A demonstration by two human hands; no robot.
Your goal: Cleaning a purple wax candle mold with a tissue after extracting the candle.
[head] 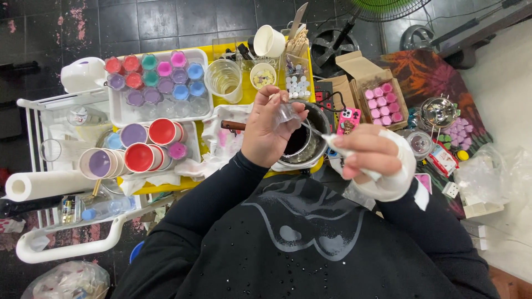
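- Dark floor tiles all round, and a yellow table point(219, 99) crammed with craft gear sits right in front of the person
- Left hand point(267, 132) is up over the table, fingers curled shut round a small clear cup point(287, 112), pinched at its rim
- Right hand point(372, 152), wrapped in white cloth across the palm, grips a wad of white tissue point(342, 148) between thumb and fingers
- Thin stick point(311, 129) runs from the tissue toward the cup, its tip just at the cup's edge
- Cup hangs directly above a dark pot point(306, 141), which sits at the table's near right edge
- Wooden handle point(233, 125) pokes out left of the pot, over a stained white cloth point(221, 141)
- White tray point(119, 113) at the back left holds rows of small jars in red, teal, pink, purple and blue
- Nearer, bigger cups point(145, 156) lie on their sides, filled red and purple
- Glass beaker point(224, 80) and white cup point(269, 41) stand behind the hands
- Off right, a cardboard box point(382, 102) of pink jars rests on the floor, a pink phone point(348, 119) just beside it
- Paper roll point(41, 185) lies on a white cart at far left
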